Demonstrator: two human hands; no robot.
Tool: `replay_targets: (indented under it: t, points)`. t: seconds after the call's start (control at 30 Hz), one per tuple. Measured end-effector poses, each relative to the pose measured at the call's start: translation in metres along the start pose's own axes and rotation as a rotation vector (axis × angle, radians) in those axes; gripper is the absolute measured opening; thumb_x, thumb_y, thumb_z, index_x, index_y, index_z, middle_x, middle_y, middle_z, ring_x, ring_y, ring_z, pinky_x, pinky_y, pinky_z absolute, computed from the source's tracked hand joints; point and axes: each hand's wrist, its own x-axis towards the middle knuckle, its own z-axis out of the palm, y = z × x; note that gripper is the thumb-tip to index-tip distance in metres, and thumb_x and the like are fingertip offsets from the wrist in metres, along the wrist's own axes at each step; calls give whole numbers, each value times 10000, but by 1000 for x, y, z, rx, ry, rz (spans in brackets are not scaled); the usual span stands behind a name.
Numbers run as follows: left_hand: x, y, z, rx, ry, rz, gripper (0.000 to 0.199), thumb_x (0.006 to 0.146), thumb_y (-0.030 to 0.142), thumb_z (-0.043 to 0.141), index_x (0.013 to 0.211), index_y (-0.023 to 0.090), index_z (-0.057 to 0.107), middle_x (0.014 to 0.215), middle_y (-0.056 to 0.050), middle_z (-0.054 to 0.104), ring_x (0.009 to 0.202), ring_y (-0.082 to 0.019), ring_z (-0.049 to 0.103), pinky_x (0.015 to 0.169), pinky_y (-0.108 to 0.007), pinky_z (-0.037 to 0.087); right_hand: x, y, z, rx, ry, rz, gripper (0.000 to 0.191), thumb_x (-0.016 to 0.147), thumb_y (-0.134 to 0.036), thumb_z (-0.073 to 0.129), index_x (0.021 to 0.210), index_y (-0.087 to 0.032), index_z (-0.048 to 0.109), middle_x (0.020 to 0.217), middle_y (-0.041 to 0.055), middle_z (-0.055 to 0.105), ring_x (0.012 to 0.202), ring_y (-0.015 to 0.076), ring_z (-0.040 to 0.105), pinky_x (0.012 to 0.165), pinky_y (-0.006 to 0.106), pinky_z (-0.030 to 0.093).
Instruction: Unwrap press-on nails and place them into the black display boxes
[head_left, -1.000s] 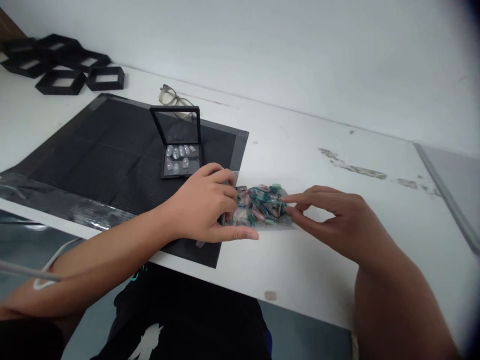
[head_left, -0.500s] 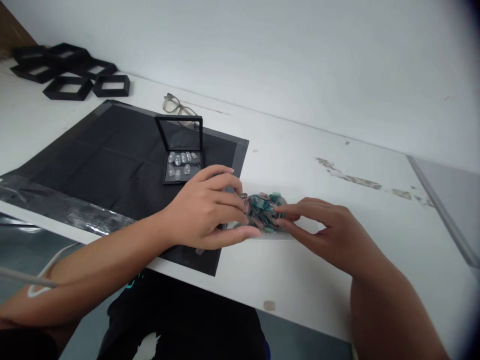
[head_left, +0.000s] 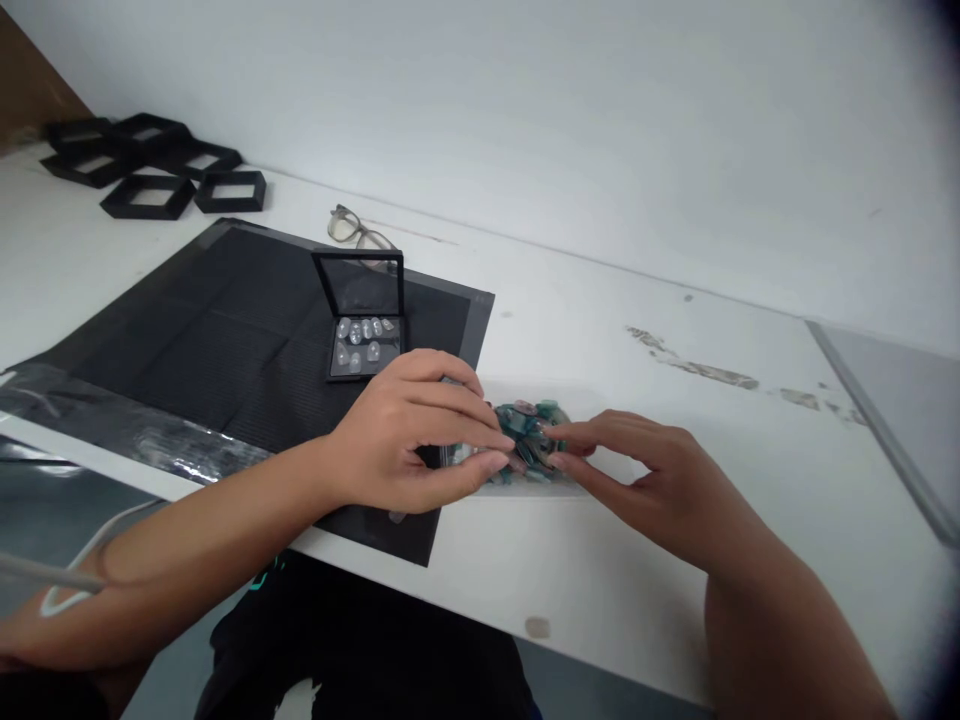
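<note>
In the head view, the coloured pieces [head_left: 525,415] lie in a heap inside clear wrapping [head_left: 536,489], on the white table [head_left: 600,560] just beyond the right edge of the black mat [head_left: 187,320]. The wrapping's long axis runs sideways, from one hand to the other, so the heap sits to the right of the left fingertips and to the left of the right ones. Neither hand is clearly nearer: both reach it, one from each end.

The left hand [head_left: 416,430] arches palm-down over the left end, its fingers curled and slightly spread, the thumb lying low and close to the index fingertip. Whether it grasps a piece or only plastic, I cannot tell. The right hand [head_left: 667,470] comes in low from the other side, wrist bent, thumb and index finger nearly meeting at the heap's right part (the gap there is small and blurred); what they grasp, if anything, cannot be told.

Behind the left hand, an open black case [head_left: 331,350] with pale ovals [head_left: 355,332] stands on the mat, its lid raised.
</note>
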Motion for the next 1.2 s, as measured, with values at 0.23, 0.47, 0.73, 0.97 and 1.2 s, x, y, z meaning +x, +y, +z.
replay_targets:
  t: [0.23,0.47,0.73,0.97,1.2]
  points:
    - [-8,-11,-2,121,-479,17,451,981,526,526,776,202,764,1202,-40,743,1354,-319,515,1174,-492,381,0,-2,1,-31,-14,35,231,934,-384,628,1084,-284,772,804,21,724,625,135,618,403,221,419]
    - [-9,-6,2,77,-555,18,481,982,577,499,877,191,767,1110,-37,779,1319,-298,552,1226,-470,326,1,0,0,-63,-16,21,236,938,-397,624,1091,-297,773,775,12,708,650,141,615,437,225,431]
    - [-10,-6,4,108,-446,35,323,977,457,580,935,194,762,1034,18,792,1225,-247,617,1111,-405,428,-1,-1,0,-60,-22,34,234,937,-391,628,1093,-291,771,790,22,706,680,146,623,404,209,403]
    - [-7,0,3,191,-235,129,126,924,313,671,893,218,748,1013,46,800,1122,-214,692,970,-365,538,-4,1,0,-49,-37,58,247,942,-399,625,1117,-288,760,812,28,710,695,152,624,406,205,413]
    - [-7,0,6,166,-112,106,95,855,207,724,949,206,738,927,34,804,1014,-207,737,894,-356,614,-4,0,-1,-64,-57,41,260,958,-414,601,1143,-301,744,809,19,703,711,154,627,445,219,444]
